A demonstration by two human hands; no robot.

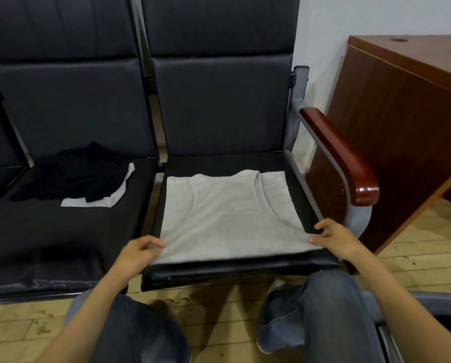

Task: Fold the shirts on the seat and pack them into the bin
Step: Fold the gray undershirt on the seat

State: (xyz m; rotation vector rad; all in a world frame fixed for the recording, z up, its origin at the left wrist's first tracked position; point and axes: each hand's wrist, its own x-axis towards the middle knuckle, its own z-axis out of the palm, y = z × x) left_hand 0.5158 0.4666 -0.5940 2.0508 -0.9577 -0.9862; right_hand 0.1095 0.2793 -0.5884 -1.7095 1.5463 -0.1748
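A light grey sleeveless shirt lies flat on the right-hand black seat, with its neck and armholes toward the backrest. My left hand pinches its near left corner. My right hand pinches its near right corner. A heap of black shirts with a light grey one partly under it sits on the left seat. At the lower right edge, a dark opening with a grey rim may be the bin; most of it is out of frame.
A red-brown wooden armrest on a grey metal frame borders the right seat. A wooden desk stands beyond it against the white wall. My knees in jeans are close to the seat's front edge, over a wooden floor.
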